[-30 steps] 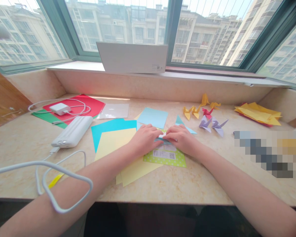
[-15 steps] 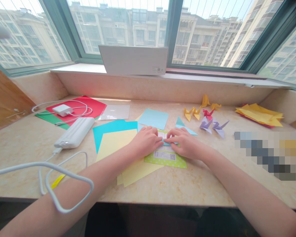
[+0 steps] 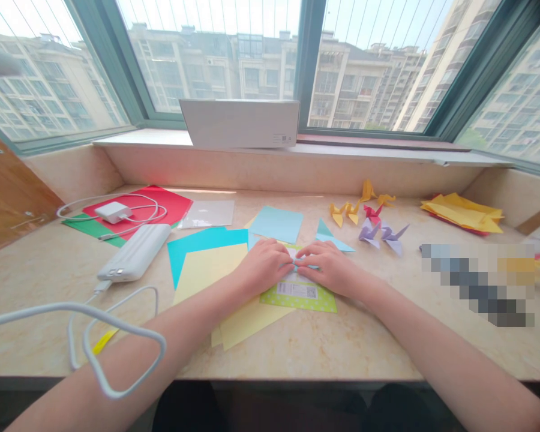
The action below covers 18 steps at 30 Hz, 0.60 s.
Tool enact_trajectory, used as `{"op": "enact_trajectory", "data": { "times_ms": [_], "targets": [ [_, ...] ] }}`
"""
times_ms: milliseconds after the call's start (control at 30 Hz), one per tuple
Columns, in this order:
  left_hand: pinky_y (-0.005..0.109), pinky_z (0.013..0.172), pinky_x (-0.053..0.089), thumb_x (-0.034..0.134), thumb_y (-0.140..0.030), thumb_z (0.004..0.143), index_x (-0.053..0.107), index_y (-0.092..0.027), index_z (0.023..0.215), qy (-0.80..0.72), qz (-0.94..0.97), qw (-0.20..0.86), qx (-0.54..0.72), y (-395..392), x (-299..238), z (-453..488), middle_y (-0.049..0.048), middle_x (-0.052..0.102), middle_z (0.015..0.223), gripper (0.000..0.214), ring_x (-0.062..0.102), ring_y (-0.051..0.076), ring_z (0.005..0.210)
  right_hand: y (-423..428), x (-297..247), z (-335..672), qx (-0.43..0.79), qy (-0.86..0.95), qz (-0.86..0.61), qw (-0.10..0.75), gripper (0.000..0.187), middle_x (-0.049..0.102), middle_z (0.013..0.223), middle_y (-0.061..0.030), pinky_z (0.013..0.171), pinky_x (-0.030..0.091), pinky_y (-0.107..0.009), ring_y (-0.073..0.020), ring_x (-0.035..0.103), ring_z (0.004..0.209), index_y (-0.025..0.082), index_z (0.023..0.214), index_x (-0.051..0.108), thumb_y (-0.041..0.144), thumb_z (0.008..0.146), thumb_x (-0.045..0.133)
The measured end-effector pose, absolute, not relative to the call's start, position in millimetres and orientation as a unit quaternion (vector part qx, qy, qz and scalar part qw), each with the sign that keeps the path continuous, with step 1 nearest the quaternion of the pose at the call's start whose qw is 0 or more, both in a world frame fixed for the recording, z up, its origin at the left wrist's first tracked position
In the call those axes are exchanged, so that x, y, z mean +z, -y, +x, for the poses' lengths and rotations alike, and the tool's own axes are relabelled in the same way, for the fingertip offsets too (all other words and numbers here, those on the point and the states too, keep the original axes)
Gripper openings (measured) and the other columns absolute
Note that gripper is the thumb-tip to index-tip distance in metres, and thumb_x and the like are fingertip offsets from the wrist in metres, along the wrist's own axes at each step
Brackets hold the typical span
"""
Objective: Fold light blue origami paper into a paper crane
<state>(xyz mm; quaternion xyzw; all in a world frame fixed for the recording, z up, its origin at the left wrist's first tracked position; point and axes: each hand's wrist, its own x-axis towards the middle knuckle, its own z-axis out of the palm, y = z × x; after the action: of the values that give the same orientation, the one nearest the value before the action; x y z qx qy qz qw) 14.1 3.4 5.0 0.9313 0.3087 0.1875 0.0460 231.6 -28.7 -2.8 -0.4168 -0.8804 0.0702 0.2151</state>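
Observation:
My left hand (image 3: 264, 264) and my right hand (image 3: 324, 266) meet at the middle of the marble table, fingers curled and pressing a small folded blue paper piece (image 3: 302, 264) between them. Most of that piece is hidden under my fingers. It rests on a green dotted packet (image 3: 301, 298) with a white barcode label. Under my left wrist lies a pale yellow sheet (image 3: 207, 270), with a cyan sheet (image 3: 193, 242) behind it and a light blue sheet (image 3: 276, 223) beyond the hands.
Several folded paper cranes (image 3: 369, 219) stand at the right rear, beside a yellow paper stack (image 3: 463, 211). A white power bank (image 3: 135, 253) and its cable (image 3: 85, 324) lie left, with a charger (image 3: 112, 211) on red paper (image 3: 171, 201). A white box (image 3: 240, 123) sits on the sill.
Both hands have drawn closer together over the blue piece, fingertips now touching. The view has tilted slightly, shifting the table contents a little left and down.

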Motion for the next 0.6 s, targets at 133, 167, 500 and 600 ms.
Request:
{"op": "enact_trajectory", "data": {
  "times_ms": [133, 167, 500, 600],
  "targets": [
    [0.035, 0.085, 0.042, 0.065, -0.024, 0.089, 0.077, -0.020, 0.085, -0.292, 0.937, 0.039, 0.187, -5.4, 4.1, 12.2, 0.0038, 0.075, 0.094, 0.013, 0.063, 0.021, 0.090, 27.8, -1.1, 234.9, 0.062, 0.894, -0.393, 0.204, 0.018, 0.074, 0.114, -0.0036, 0.094, 0.037, -0.044, -0.0248, 0.062, 0.107, 0.029, 0.104, 0.075, 0.035, 0.093, 0.062],
    [0.035, 0.085, 0.041, 0.065, -0.024, 0.089, 0.077, -0.020, 0.084, -0.293, 0.937, 0.036, 0.186, -5.7, 3.7, 12.2, 0.0038, 0.075, 0.094, 0.013, 0.063, 0.021, 0.090, 27.5, -0.9, 235.4, 0.059, 0.897, -0.388, 0.205, 0.019, 0.074, 0.114, -0.0035, 0.093, 0.037, -0.043, -0.0245, 0.062, 0.107, 0.029, 0.106, 0.075, 0.035, 0.094, 0.062],
    [0.036, 0.086, 0.042, 0.063, -0.030, 0.091, 0.076, -0.019, 0.085, -0.294, 0.940, 0.024, 0.171, -1.5, 8.8, 12.5, 0.0060, 0.072, 0.089, 0.018, 0.062, 0.022, 0.089, 27.4, 1.6, 234.0, 0.043, 0.903, -0.373, 0.210, 0.022, 0.076, 0.107, -0.0024, 0.089, 0.034, -0.039, -0.0199, 0.065, 0.098, 0.026, 0.094, 0.074, 0.028, 0.099, 0.052],
    [0.037, 0.087, 0.042, 0.064, -0.035, 0.090, 0.076, -0.020, 0.085, -0.287, 0.942, 0.024, 0.175, 0.0, 10.0, 11.7, 0.0057, 0.073, 0.094, 0.020, 0.062, 0.022, 0.090, 25.6, -1.3, 232.3, 0.039, 0.893, -0.388, 0.225, 0.020, 0.077, 0.098, -0.0040, 0.087, 0.035, -0.038, -0.0206, 0.065, 0.093, 0.024, 0.095, 0.074, 0.028, 0.098, 0.054]
  ]
}}
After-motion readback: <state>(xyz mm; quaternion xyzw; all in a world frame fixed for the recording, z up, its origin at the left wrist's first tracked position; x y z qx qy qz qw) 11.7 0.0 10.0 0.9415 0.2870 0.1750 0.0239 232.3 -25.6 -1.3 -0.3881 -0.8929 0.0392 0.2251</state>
